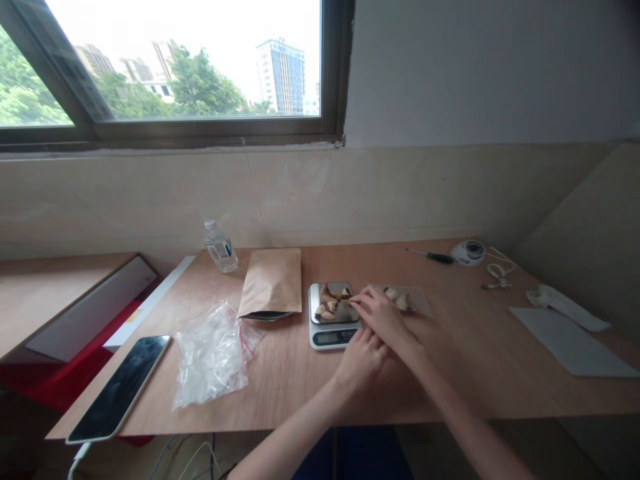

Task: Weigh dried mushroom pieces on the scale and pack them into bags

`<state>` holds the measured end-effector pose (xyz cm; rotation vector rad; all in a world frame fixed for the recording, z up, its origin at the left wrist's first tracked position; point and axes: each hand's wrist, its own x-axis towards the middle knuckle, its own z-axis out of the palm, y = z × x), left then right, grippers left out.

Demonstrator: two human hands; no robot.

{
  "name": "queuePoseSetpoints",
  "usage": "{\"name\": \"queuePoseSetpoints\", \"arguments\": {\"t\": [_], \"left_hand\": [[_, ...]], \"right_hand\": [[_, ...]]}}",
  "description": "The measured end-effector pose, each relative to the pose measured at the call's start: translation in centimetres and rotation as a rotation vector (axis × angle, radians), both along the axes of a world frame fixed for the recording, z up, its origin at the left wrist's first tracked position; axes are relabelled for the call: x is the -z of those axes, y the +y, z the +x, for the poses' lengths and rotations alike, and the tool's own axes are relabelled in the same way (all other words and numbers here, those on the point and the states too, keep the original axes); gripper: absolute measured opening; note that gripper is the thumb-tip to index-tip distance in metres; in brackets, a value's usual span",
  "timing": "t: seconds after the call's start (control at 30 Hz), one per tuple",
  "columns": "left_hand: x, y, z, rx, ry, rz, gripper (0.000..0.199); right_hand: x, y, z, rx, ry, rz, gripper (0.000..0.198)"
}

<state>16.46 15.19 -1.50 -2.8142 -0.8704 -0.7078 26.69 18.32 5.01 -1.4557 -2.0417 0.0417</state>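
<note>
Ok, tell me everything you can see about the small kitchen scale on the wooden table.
The small silver kitchen scale sits flat on the wooden table, right of the brown paper pouch. Its shiny square platform holds several pale brown food pieces; a dark display strip runs along its front. The right hand reaches over its right edge; the left hand rests at its front corner.

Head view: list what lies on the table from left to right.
Phone → pile of clear plastic bags → water bottle → brown paper pouch → kitchen scale with pieces on it → screwdriver → small round white device → white paper sheet.
</note>
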Motion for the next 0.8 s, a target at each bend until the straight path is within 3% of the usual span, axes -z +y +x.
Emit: {"name": "queuePoseSetpoints", "arguments": {"t": [0.1,0.2,0.33,0.53,0.67,0.8], "left_hand": [[-0.1,-1.1,0.1,0.069,0.003,-0.042,0.016],[-1.2,-1.9,-1.3,0.111,0.028,-0.087,0.016],[-2.1,-2.4,-3.3,0.131,0.071,-0.162,0.025],[-1.2,-2.6,-2.9,0.143,0.055,-0.228,0.032],[-1.2,-2.8,-2.5,0.166,0.007,-0.268,0.035],[-2.1,-3.7,-5.1,0.062,-0.205,-0.372,0.033]], "right_hand": [[0.7,0.8,-0.8,-0.005,-0.219,-0.008,0.013],[1.7,0.5,-1.1,-0.024,-0.302,-0.029,0.013],[2.0,-1.3,-0.6,-0.001,-0.149,-0.024,0.023],[2.6,-5.8,1.8,0.069,0.139,-0.026,0.028],[5.0,-8.3,3.4,0.113,0.094,0.005,0.028],[7.5,-9.3,4.2,0.084,-0.032,0.042,0.032]]}}
